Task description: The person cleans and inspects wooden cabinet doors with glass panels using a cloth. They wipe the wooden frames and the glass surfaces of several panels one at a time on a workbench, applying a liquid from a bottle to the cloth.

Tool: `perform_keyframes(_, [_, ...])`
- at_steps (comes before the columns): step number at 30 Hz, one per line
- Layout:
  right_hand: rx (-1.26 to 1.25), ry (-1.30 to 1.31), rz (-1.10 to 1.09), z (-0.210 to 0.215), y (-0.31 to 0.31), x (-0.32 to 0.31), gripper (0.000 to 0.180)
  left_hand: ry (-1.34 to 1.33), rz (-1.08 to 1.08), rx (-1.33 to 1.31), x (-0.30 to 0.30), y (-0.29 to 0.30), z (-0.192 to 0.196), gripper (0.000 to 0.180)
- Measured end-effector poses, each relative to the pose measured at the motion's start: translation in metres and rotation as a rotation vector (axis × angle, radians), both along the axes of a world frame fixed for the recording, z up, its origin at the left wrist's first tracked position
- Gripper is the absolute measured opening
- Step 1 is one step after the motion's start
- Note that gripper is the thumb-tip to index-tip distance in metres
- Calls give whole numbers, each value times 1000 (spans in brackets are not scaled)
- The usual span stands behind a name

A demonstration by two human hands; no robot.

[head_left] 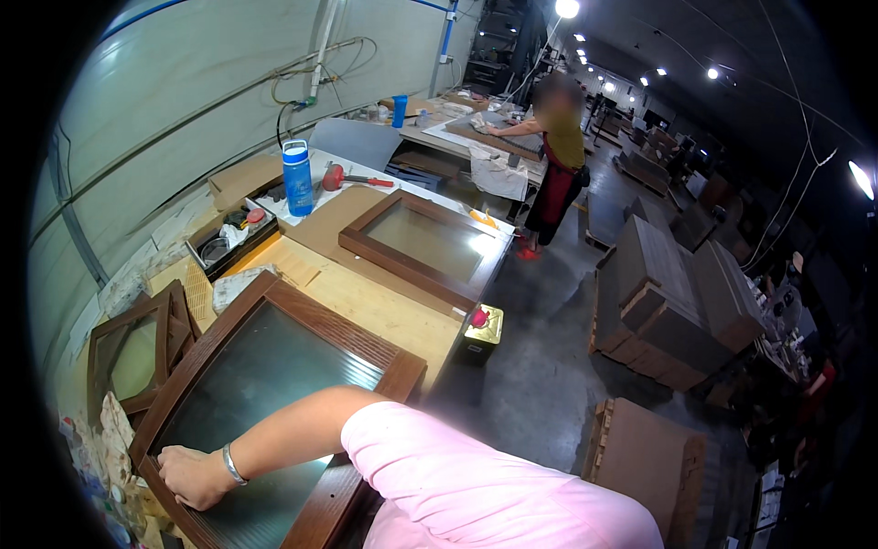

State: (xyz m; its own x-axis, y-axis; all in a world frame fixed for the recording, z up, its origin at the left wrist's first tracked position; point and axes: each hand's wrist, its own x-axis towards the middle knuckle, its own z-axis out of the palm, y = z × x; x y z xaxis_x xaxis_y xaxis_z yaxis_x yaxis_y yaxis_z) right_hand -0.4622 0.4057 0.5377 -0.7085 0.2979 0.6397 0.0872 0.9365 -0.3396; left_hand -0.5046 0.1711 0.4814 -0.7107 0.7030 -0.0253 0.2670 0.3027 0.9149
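- Far left, near: stack of smaller wooden frames (137, 352) leaning by the bench edge, crumpled rags or paper (114, 430) below them.
- Near left: one hand (192, 476), wearing a metal bracelet (233, 465), lies palm down on the near-left corner of the big glazed door frame (274, 384). Fingers are spread and flat against the frame edge and the ribbed glass, not clamped on anything.
- Which hand it is: forearm reaches across from a pink sleeve (457, 485) at lower right, so I read it as the right hand. The left hand is out of view.
- The frame lies flat on the wooden workbench (384, 311), dark brown, arched top rail, its near corner close to the bench edge.
- Risk: pressing on the glass near that corner could tip or slide the panel off the edge; ribbed glass could crack under a point load.
- Centre, farther: tray of small parts (229, 242), blue water bottle (297, 178), red-headed mallet (352, 178), second rectangular glazed frame (425, 242).
- Risk: a shove on the near frame could knock it into the second one.
- Bench right edge: small yellow-topped can (483, 328) with a red item on it, right at the edge, easy to knock off.
- Far centre: another person (558, 156) working at a far table.
- Right: stacked flat panels (677, 302) on the floor.
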Motion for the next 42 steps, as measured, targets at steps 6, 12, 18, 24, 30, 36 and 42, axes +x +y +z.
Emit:
perform_keyframes(6, [4, 50, 250, 31, -26, 31, 12, -60, 207, 2, -54, -51, -43, 20])
perform_keyframes(12, [2, -106, -61, 54, 9, 72, 39, 50, 65, 177, -41, -51, -29, 17])
perform_keyframes(18, [-11, -314, -121, 60, 14, 46, 54, -3, 103, 156, -39, -70, -32, 16])
perform_keyframes(24, [113, -368, -146, 57, 18, 37, 56, -43, 156, 131, -38, -75, -38, 16])
perform_keyframes(30, [146, -377, -182, 54, 31, 31, 53, -16, 200, 172, -38, -80, -37, 11])
perform_keyframes(36, [242, -388, -122, 60, 30, 42, 43, -8, 213, 177, -37, -86, -38, 12])
perform_keyframes(42, [170, -472, -191, 66, 48, 113, 37, -48, 228, 192, -42, -95, -25, 15])
